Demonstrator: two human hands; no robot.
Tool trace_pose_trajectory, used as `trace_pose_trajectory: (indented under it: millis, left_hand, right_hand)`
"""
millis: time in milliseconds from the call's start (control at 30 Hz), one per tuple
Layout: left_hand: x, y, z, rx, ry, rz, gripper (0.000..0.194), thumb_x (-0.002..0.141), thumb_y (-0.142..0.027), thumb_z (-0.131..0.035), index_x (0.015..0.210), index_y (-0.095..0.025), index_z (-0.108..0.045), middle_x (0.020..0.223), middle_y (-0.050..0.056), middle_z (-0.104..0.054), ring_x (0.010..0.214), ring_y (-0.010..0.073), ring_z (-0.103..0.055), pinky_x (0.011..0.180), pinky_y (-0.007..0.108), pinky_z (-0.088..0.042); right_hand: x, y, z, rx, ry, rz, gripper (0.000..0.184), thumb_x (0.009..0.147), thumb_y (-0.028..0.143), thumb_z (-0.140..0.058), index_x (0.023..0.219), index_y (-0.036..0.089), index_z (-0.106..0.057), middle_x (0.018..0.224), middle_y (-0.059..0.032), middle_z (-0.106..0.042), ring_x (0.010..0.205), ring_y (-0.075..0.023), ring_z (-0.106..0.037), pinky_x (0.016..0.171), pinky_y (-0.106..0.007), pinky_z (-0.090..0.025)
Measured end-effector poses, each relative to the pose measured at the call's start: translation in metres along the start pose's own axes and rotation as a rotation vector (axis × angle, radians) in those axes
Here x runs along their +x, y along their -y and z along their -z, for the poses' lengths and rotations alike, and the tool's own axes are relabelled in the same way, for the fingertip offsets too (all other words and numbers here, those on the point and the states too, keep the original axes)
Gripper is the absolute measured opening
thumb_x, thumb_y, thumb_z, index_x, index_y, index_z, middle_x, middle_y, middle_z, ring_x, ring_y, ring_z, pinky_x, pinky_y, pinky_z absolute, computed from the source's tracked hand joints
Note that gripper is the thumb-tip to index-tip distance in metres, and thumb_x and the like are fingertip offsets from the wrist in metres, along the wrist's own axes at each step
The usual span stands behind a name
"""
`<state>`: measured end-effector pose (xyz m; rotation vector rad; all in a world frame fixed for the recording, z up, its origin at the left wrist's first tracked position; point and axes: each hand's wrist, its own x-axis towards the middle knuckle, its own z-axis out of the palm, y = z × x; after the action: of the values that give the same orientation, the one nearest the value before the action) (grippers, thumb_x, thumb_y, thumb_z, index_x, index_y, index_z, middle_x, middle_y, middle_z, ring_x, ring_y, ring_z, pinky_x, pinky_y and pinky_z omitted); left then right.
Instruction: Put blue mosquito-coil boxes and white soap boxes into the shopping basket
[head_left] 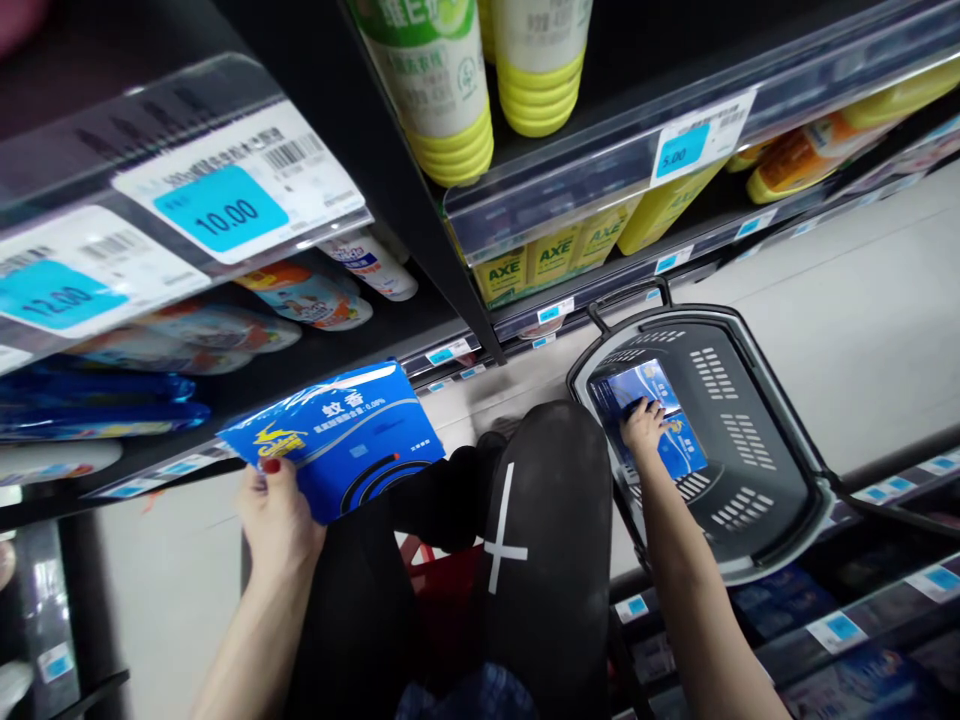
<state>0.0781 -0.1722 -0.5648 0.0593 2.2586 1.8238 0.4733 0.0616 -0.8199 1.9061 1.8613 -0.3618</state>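
Note:
My left hand (276, 515) grips a flat blue packet (341, 435) by its lower left corner, held up in front of a dark store shelf. My right hand (643, 423) reaches down into a grey shopping basket (757, 500) on the floor and rests with its fingers on a second blue packet (671, 440) lying at the basket's bottom. Whether those fingers grip it or only press on it does not show. My knees in black trousers (540, 520) fill the space between both arms.
Shelves rise at left and top with price tags (221, 210) reading 10.00 and 12.00, yellow-green bottles (442, 90), yellow AXE boxes (555, 255) and lying pouches. A low shelf (840, 630) with blue packets runs at bottom right. Pale floor (862, 330) lies beyond the basket.

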Motion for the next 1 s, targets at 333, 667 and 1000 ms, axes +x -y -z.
trace_pose_trajectory:
  millis: [333,667,1000]
  left_hand:
    - [0.000,0.001,-0.003,0.043,-0.010,-0.046,0.057,0.050,-0.074,-0.079,0.073,-0.024,-0.064,0.078,-0.002,-0.067,0.080,0.0198,-0.063,0.101,0.043,-0.050]
    - [0.003,0.008,0.001,0.010,0.051,-0.090,0.055,0.054,-0.072,-0.080,0.082,-0.025,-0.070,0.077,-0.002,-0.068,0.083,0.0203,-0.064,0.099,0.041,-0.051]
    - [0.001,0.002,-0.007,-0.074,0.011,-0.043,0.062,0.047,-0.071,-0.083,0.083,-0.023,-0.068,0.080,-0.004,-0.068,0.084,0.0159,-0.061,0.098,0.033,-0.051]
  right_hand:
    - [-0.038,-0.071,-0.044,0.135,0.058,-0.215,0.115,0.076,0.061,-0.065,0.157,0.009,-0.002,0.159,-0.0292,-0.003,0.143,-0.0528,-0.011,0.105,-0.066,-0.032]
    - [-0.041,-0.074,-0.043,0.068,0.078,-0.130,0.099,0.085,0.043,-0.060,0.157,0.007,-0.001,0.157,-0.0326,-0.004,0.144,-0.0494,-0.010,0.108,-0.062,-0.029]
    - [-0.049,-0.071,-0.024,0.281,0.018,-0.172,0.095,0.083,0.048,-0.059,0.157,0.009,-0.013,0.160,-0.0261,-0.009,0.143,-0.0498,-0.014,0.106,-0.066,-0.031]
